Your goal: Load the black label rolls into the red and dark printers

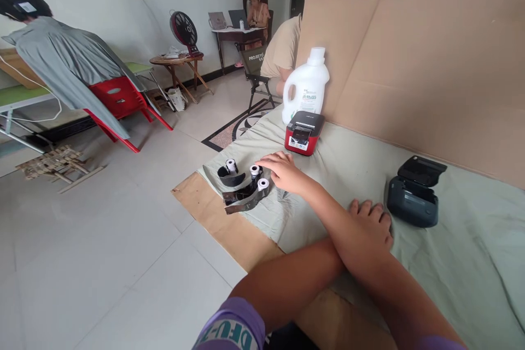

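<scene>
My arms are crossed. My right hand (283, 171) reaches to the left with its fingers stretched out, and the index fingertip is at the top of the middle paper roll (255, 170). Close by stand a front paper roll (263, 185) and a back paper roll (231, 166), each upright. Dark strips (241, 205) trail from the rolls over the cloth. My left hand (371, 220) rests on the cloth with its fingers apart and nothing in it. Just right of it sits a dark blue label printer (413, 197) with its lid raised.
A red and black printer (304, 134) stands before a white detergent jug (307, 87). Behind them rises a cardboard panel (426, 71). Pale green cloth (348, 161) covers the surface, with cardboard (213, 216) along its left edge. Other people sit farther back and left.
</scene>
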The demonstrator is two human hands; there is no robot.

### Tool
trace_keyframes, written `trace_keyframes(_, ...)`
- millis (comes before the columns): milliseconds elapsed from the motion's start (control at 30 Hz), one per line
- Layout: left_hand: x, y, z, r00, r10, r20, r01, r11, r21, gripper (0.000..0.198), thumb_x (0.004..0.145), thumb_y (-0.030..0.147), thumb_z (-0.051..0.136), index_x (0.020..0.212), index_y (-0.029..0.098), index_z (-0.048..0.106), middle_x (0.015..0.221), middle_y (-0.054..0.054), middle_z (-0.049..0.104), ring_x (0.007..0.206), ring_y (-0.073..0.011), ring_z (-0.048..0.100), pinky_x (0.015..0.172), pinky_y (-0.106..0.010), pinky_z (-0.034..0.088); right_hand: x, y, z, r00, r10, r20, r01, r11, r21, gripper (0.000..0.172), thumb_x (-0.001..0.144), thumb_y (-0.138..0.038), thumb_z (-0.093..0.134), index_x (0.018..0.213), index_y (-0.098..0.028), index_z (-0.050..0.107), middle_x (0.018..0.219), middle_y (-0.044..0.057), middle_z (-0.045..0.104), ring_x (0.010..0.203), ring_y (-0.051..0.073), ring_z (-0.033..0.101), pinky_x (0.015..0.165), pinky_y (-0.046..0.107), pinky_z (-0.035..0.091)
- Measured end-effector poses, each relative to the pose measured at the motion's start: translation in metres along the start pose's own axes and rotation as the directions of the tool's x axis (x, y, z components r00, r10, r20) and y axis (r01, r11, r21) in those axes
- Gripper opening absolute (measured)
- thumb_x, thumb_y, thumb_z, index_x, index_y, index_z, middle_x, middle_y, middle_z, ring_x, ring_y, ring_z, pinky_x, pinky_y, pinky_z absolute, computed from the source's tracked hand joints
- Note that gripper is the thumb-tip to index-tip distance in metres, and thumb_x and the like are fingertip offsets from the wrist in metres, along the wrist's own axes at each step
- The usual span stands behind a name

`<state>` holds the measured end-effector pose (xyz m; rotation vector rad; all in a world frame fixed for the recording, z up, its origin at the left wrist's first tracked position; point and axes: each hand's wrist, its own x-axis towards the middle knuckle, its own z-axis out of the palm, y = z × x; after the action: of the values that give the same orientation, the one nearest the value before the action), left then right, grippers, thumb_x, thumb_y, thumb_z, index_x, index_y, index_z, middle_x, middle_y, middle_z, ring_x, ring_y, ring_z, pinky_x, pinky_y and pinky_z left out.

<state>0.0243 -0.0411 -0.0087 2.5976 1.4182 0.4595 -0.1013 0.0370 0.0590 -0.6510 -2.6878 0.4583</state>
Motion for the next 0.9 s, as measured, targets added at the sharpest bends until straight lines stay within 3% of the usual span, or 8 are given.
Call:
trace_keyframes(267,-0.001,-0.001,-0.007,0.996,0.009,0.09,-0.009,1.0,-0.006,0.051,0.101,0.038,0.025,0.141,0.016,0.049,0.157,-0.006,0.04,0.145,-0.0253,0.027,0.12,-0.046,0.025,-0.003,-0.009,0.001,0.994,-0.032,0.105,0.033,0.999,-0.006,0.05,0.081,0.0,0.051,0.113,-0.031,0.073,0.144,0.006,0.05,0.128,0.031,0.037,0.1,0.046,0.031)
trace_keyframes(467,0.001,0.002,-0.004,0.998,0.008,0.057,-0.008,1.0,0.003,0.051,0.102,0.036,0.025,0.14,0.014,0.049,0.155,-0.008,0.042,0.143,-0.0259,0.029,0.117,-0.047,0.027,-0.014,-0.009,0.002,0.987,-0.015,0.161,0.008,0.999,0.042,0.052,0.081,-0.003,0.053,0.119,-0.034,0.071,0.146,0.006,0.048,0.128,0.031,0.037,0.102,0.048,0.031)
trace_keyframes(633,0.001,-0.004,-0.006,0.997,0.029,0.066,-0.028,1.0,-0.01,0.047,0.101,0.037,0.028,0.135,0.017,0.054,0.152,-0.006,0.047,0.141,-0.0241,0.033,0.115,-0.043,0.029,0.006,-0.002,0.003,1.0,-0.006,0.015,0.007,0.999,-0.043,0.069,0.081,0.003,0.041,0.136,-0.033,0.062,0.154,0.004,0.044,0.132,0.032,0.035,0.103,0.05,0.028)
trace_keyframes(767,-0.001,-0.011,-0.007,0.997,0.074,0.006,-0.074,0.997,-0.002,0.045,0.101,0.037,0.029,0.131,0.02,0.057,0.149,-0.004,0.049,0.139,-0.0224,0.036,0.113,-0.039,0.031,0.026,0.01,0.01,0.997,0.009,0.077,-0.001,0.995,-0.102,0.067,0.084,0.002,0.041,0.137,-0.033,0.062,0.159,0.003,0.041,0.137,0.035,0.032,0.103,0.054,0.026)
trace_keyframes(900,-0.001,-0.011,-0.001,0.998,0.066,-0.002,-0.066,0.997,0.03,0.045,0.101,0.038,0.03,0.132,0.018,0.056,0.153,-0.005,0.046,0.141,-0.0226,0.033,0.113,-0.04,0.03,0.028,0.016,0.014,0.995,0.014,0.1,-0.004,0.994,-0.106,0.062,0.085,-0.003,0.046,0.138,-0.034,0.06,0.158,0.003,0.043,0.137,0.036,0.032,0.104,0.056,0.025)
